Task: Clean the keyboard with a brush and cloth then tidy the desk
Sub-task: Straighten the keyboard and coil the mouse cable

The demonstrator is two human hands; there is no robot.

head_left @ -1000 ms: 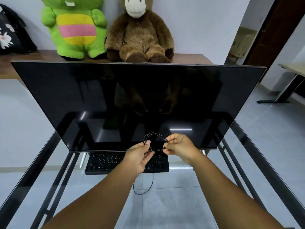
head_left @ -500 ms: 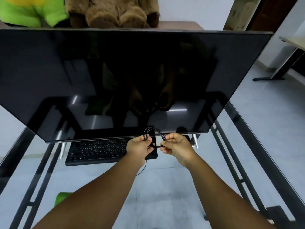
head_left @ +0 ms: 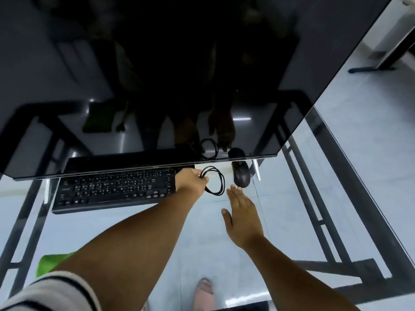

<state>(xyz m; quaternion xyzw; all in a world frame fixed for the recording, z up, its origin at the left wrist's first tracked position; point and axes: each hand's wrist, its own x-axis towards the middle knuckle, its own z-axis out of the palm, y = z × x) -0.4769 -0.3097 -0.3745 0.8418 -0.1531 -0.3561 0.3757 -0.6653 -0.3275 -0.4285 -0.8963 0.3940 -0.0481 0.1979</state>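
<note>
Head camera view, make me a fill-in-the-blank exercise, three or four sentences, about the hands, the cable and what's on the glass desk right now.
1. The coiled black cable is held by the ____ hand.
2. The right hand is open, its fingertips reaching toward the black ____.
3. The keyboard lies under the lower edge of the dark ____.
4. The cloth at the lower left is ____ in colour.

Missing words: left; mouse; monitor; green
</note>
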